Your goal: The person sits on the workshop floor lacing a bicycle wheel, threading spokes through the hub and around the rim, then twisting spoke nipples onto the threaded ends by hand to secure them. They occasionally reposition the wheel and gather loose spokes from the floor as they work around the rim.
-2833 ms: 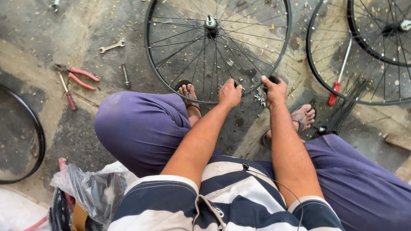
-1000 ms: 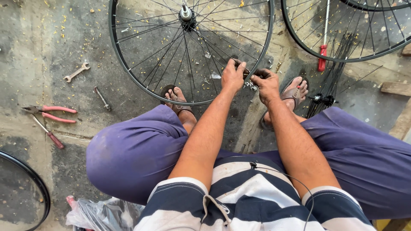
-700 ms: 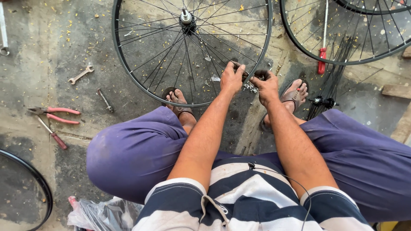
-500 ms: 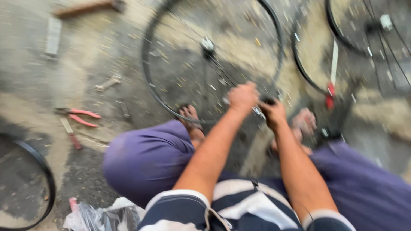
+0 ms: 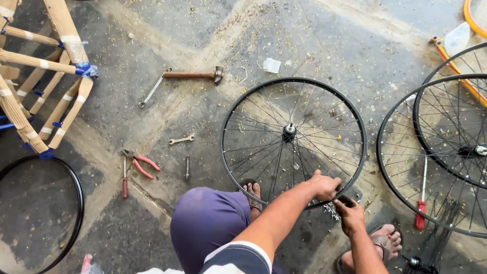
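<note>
A black spoked bicycle wheel [image 5: 238,111] lies flat on the concrete in front of me. My left hand [image 5: 324,186] is closed on its near rim. Just to the right, my right hand [image 5: 350,217] pinches a small dark tool [image 5: 346,201] against the rim's edge. A little cluster of shiny metal bits [image 5: 332,209] sits between the two hands. My feet in sandals [image 5: 252,193] [image 5: 386,241] rest at either side of the rim.
Two more spoked wheels [image 5: 406,198] overlap at the right, with a red-handled screwdriver [image 5: 420,219] on them. A hammer [image 5: 193,75], spanners [image 5: 181,139], red pliers [image 5: 141,164] and another screwdriver [image 5: 124,183] lie to the left. A wooden frame [image 5: 50,76] and a bare rim [image 5: 78,203] stand far left.
The view has swung up and back, so more floor, the hammer and the wooden frame show. Both hands have stayed at the wheel's near rim.
</note>
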{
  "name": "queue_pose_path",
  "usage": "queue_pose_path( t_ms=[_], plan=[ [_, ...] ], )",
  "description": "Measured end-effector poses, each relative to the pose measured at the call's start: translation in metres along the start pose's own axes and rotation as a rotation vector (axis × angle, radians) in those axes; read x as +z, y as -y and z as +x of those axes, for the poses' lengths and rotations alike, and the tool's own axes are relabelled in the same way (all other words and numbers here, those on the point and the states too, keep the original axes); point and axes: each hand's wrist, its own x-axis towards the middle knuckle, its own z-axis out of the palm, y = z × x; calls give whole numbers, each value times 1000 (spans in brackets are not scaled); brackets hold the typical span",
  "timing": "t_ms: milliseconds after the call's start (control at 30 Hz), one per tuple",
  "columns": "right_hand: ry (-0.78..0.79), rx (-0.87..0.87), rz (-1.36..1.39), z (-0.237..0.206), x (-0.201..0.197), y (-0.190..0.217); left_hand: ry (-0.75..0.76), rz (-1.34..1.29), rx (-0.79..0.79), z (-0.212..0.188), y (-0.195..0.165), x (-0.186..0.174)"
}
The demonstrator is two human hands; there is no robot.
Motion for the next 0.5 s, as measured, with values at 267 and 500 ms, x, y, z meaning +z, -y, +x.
queue_pose_path(
  t_ms=[267,500],
  plan=[
    [22,4,48,1,-1,-1,-31,-72,-7,3,2,5],
    [46,10,64,0,0,-2,-28,-21,-25,0,4,6]
  ],
)
